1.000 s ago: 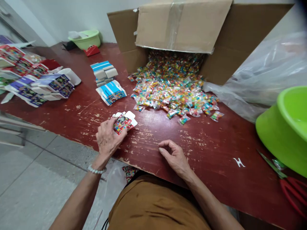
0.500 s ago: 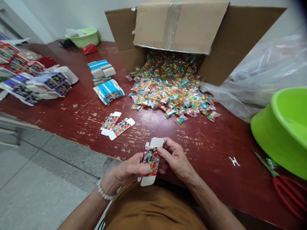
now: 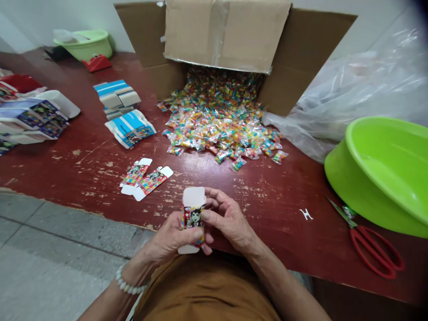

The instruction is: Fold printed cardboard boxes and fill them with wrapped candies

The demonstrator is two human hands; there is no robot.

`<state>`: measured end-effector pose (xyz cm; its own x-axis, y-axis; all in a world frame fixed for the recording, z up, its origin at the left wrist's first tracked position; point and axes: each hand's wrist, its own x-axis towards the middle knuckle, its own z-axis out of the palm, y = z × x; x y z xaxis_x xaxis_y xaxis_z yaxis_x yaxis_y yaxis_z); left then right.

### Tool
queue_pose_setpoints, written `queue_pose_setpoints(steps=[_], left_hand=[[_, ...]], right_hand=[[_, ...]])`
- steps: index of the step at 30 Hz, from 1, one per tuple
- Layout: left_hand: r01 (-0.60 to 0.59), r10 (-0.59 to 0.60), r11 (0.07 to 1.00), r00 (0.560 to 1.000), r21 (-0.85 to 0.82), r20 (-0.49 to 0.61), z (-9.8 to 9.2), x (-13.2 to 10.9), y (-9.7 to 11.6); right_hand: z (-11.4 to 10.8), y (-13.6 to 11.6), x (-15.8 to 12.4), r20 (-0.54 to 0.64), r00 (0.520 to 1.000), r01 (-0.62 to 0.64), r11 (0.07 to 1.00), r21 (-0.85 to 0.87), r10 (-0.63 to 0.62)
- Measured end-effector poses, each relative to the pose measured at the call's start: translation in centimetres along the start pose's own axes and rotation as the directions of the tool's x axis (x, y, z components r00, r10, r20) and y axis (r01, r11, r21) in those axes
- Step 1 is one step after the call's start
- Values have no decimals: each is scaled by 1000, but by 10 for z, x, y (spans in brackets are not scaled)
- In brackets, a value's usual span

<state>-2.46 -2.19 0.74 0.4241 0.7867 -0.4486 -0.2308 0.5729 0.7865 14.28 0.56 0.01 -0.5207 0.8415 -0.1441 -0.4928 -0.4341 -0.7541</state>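
A small printed cardboard box (image 3: 194, 218), red with a black-and-white figure, is between my hands near the table's front edge. Its white end flaps stick out at top and bottom. My left hand (image 3: 169, 236) grips it from the left, thumb across the lower front and fingers partly hidden behind. From the right, my right hand (image 3: 230, 223) pinches the box's side, its thumb on the printed face. Two flattened boxes of the same print (image 3: 153, 182) lie overlapping on the table, ahead and to the left.
Small candy packets (image 3: 214, 129) spill from a large carton (image 3: 230, 35) at the back. Blue-striped flat boxes (image 3: 130, 127) and purple boxes (image 3: 43, 116) lie to the left. A green basin (image 3: 361, 174) and red-handled scissors (image 3: 371, 249) are on the right. Behind stands a red tape dispenser (image 3: 96, 63).
The box has turned from a slant to nearly upright and looks less flat, its side now showing. My right thumb has slid down its face. The whole view has shifted to the right.
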Motion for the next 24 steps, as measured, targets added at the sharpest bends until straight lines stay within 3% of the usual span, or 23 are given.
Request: queue_pose_setpoints(steps=[3, 6, 10, 12, 15, 18, 20, 24], left_hand=[[25, -29, 999, 994, -35, -109, 2, 3, -1], [-28, 25, 999, 983, -16, -184, 6, 9, -5], [-147, 161, 986, 956, 76, -245, 14, 16, -5], [-213, 240, 970, 918, 119, -317, 17, 16, -5], [-320, 382, 923, 824, 213, -417, 20, 15, -8], [-377, 490, 866, 772, 328, -405, 19, 13, -11], [-374, 496, 858, 781, 352, -379, 17, 12, -11], [-315, 417, 896, 839, 312, -350, 9, 11, -4]], right_hand=[[0, 1, 1, -88, 995, 44, 994, -103, -54], [-1, 5, 4, -184, 980, 36, 979, -202, -74], [-8, 7, 9, -379, 897, 103, 942, -319, -227], [-11, 7, 10, -425, 868, 103, 929, -356, -259], [-12, 7, 10, -402, 873, 106, 911, -400, -278], [-11, 10, 9, -334, 883, 187, 901, -392, -329], [-12, 13, 8, -310, 892, 199, 903, -381, -327], [-18, 15, 9, -326, 919, 90, 921, -379, -223]])
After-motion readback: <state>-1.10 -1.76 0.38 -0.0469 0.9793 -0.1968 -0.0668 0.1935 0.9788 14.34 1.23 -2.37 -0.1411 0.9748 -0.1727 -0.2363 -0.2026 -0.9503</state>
